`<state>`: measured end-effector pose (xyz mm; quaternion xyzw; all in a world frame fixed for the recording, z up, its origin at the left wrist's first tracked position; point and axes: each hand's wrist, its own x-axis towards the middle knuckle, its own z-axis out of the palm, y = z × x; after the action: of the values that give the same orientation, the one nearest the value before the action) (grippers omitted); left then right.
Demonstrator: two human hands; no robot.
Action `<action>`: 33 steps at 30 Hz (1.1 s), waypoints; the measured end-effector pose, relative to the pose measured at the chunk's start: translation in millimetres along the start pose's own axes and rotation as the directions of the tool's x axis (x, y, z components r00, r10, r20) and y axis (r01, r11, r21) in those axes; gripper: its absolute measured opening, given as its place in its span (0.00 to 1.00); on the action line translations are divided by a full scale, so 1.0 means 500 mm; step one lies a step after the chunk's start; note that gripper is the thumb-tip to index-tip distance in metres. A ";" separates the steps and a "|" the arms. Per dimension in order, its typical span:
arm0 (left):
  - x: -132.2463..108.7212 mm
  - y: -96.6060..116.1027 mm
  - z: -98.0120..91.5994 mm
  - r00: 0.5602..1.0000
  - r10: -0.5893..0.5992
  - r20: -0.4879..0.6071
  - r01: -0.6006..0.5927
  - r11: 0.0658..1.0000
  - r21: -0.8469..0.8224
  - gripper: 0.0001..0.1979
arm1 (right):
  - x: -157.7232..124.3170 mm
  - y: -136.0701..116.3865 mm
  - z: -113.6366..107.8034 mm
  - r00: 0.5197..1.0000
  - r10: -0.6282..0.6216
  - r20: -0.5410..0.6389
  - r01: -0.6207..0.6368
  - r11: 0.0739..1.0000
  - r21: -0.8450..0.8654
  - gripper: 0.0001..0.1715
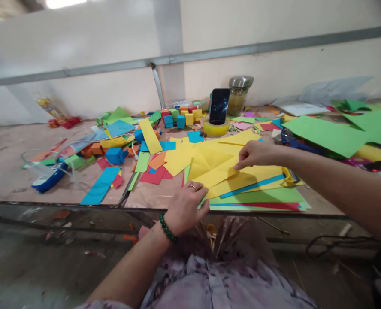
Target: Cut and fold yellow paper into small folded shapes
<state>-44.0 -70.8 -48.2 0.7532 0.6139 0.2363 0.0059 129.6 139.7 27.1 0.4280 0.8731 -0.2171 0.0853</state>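
On yellow paper [219,177], two hands [184,205] [258,153], one phone [219,106] behind

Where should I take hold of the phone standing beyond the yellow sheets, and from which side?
I'd grip the phone by its two long edges, near the top, coming from the front and above. It stands upright, broad face toward the camera, its lower end at the yellow ring; the jar beyond its right edge probably leaves less room there.

Matt yellow paper [211,168], glossy phone [219,106], metal jar lid [241,81]
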 end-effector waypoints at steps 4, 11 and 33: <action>-0.005 -0.002 0.005 0.999 -0.023 -0.040 0.022 0.999 -0.036 0.08 | -0.013 -0.086 0.049 0.977 -0.145 0.155 0.121 0.981 0.151 0.24; -0.003 0.002 0.006 0.999 -0.026 -0.025 0.026 1.000 -0.009 0.07 | 0.018 -0.095 0.096 0.960 -0.166 0.225 0.134 0.980 0.150 0.24; 0.041 -0.053 -0.046 0.993 -0.027 -0.112 0.047 0.983 0.179 0.09 | -0.059 0.055 0.104 0.277 -0.950 -0.143 0.523 0.274 -0.807 0.13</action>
<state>-74.2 -51.4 -28.7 0.7250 0.6462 0.2200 -0.0919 167.3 110.2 -17.6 -0.0867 0.9516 0.2243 -0.1915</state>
